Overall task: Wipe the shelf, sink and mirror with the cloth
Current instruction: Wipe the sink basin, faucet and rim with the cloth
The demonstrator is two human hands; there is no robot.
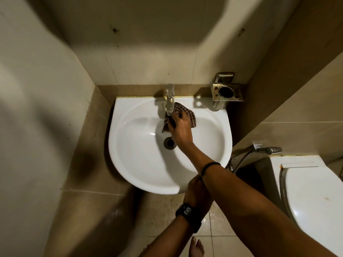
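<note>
Head: right hand (181,127) (clenched) on cloth (191,115)

Head view; looks steeply down, close above sink (133,173).

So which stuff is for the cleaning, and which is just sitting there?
For the job: the checked cloth in the right hand, the sink, the tap.

Just there: metal holder, spray hose, toilet.

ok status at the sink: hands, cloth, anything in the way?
Right hand shut on checked cloth, held under the tap over the sink. Left hand against the right forearm, holding nothing visible. Basin clear; tap crowds the cloth.
</note>
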